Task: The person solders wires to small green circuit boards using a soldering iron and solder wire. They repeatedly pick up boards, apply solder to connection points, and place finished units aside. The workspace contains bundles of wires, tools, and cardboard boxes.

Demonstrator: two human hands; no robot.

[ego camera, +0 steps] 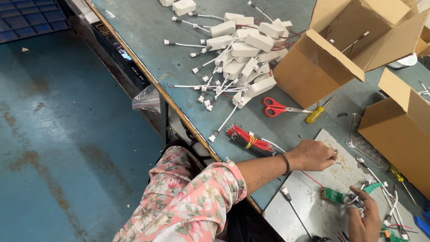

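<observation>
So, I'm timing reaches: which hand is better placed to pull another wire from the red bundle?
Probably the left hand: it lies just beside the red bundle, with nothing between them. The right hand is farther off and busy with the white wires at the green circuit board.

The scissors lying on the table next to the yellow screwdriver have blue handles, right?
Not quite. The scissors do lie on the table next to the yellow screwdriver, but their handles are red, not blue. The head view shows this, just in front of the open cardboard box.
</observation>
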